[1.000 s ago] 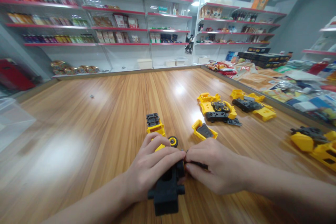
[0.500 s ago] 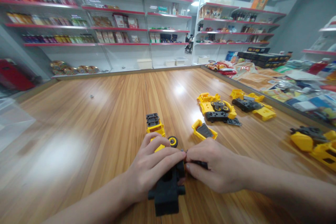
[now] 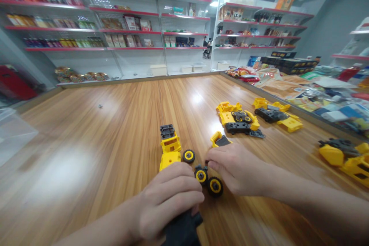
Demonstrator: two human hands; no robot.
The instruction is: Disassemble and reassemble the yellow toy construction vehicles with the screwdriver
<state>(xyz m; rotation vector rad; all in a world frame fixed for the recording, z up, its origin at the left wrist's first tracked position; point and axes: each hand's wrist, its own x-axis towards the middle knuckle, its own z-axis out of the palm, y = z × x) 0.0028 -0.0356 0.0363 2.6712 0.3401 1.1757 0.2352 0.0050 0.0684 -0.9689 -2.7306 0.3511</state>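
My left hand is wrapped over a black toy truck chassis, whose near end shows below the fingers. Across from it, my right hand is closed in a pinch; whatever lies between its fingertips is hidden. Between the hands are two yellow-hubbed black wheels, one beside the left fingers and another under the right hand. A third wheel lies just beyond. Past my left hand are a yellow toy body part, a yellow frame and a dark grey piece. The right hand partly covers a yellow-and-grey truck bed.
Several yellow and black toy vehicle parts lie in groups on the wooden table: one right of centre, one farther right, one at the right edge. A clear plastic box stands left. Packaged goods adjoin the right edge.
My right hand has moved away from the chassis, up and right, uncovering two wheels between the hands. My left hand has drawn nearer with the chassis, exposing more of the yellow body part.
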